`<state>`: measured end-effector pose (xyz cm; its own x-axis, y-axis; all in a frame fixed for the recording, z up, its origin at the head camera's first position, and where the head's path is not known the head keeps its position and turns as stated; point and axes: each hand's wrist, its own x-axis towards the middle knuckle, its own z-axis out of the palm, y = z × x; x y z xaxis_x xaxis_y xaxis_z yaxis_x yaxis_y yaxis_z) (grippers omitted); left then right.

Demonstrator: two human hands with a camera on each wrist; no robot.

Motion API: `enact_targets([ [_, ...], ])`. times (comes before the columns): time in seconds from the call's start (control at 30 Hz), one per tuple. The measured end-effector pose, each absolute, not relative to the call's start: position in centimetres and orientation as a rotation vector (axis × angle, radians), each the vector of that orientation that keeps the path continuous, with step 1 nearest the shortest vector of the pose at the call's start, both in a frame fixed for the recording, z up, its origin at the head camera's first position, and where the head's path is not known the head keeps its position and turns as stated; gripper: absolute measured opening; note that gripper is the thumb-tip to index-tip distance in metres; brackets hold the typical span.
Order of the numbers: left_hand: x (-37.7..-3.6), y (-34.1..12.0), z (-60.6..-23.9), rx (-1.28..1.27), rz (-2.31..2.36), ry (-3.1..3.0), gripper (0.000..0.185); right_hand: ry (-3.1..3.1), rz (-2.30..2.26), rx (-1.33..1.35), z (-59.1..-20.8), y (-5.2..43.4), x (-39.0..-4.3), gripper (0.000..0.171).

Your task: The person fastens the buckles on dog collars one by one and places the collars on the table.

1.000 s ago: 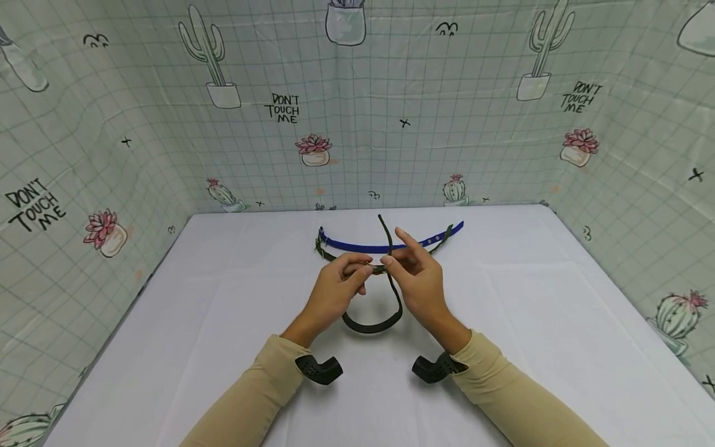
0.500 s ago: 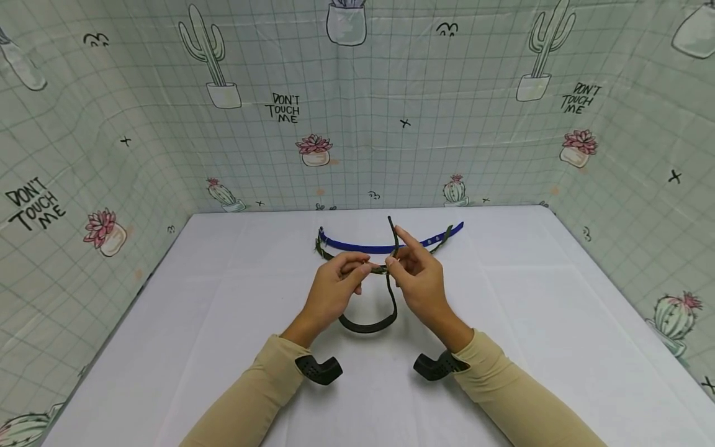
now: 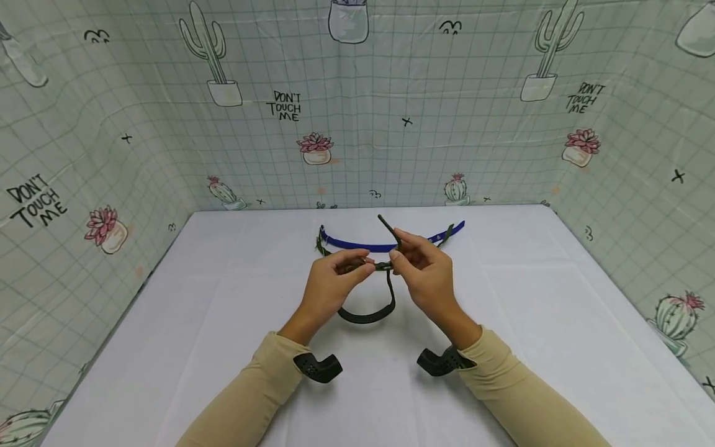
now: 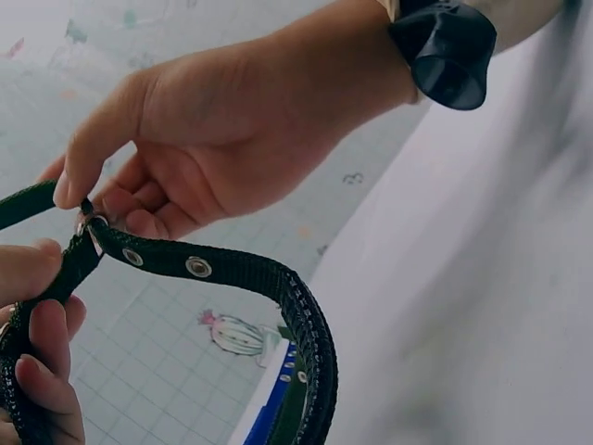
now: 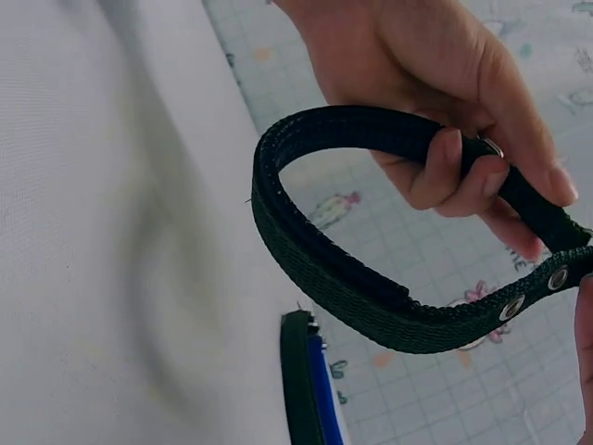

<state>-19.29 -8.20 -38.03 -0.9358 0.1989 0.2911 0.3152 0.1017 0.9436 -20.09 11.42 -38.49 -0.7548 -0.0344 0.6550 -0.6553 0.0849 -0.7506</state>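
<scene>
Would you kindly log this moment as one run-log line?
left hand: pinches dark green collar | right hand: pinches strap end | blue collar: on table

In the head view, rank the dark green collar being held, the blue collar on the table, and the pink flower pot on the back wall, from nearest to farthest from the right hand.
1. Dark green collar: pinched by the right hand, its loop hanging below.
2. Blue collar: flat on the table just behind the hands.
3. Pink flower pot: printed on the back wall, up and left.
</scene>
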Motion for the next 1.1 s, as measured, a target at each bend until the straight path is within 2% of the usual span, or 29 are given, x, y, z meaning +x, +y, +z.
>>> enact_targets([
  [0.23,-19.1,-8.4,-37.6,-0.499,-2.077,-2.254,0.038,-1.936,1.716,0.748,-37.9,11.7,-19.9,0.039],
  [0.47,-19.0,-8.5,-37.3,-0.538,-2.137,-2.199,0.037,-1.949,1.586,0.858,-35.2,11.8,-18.4,0.028],
  [0.8,-18.8,-8.5,-37.0,-0.578,-1.964,-2.172,0.032,-1.908,1.320,0.958,-37.2,12.9,-20.7,0.032],
  [1.1,-18.5,-8.3,-36.9,-0.574,-1.846,-2.220,0.031,-1.883,1.095,1.018,-37.3,12.8,-20.8,0.026],
])
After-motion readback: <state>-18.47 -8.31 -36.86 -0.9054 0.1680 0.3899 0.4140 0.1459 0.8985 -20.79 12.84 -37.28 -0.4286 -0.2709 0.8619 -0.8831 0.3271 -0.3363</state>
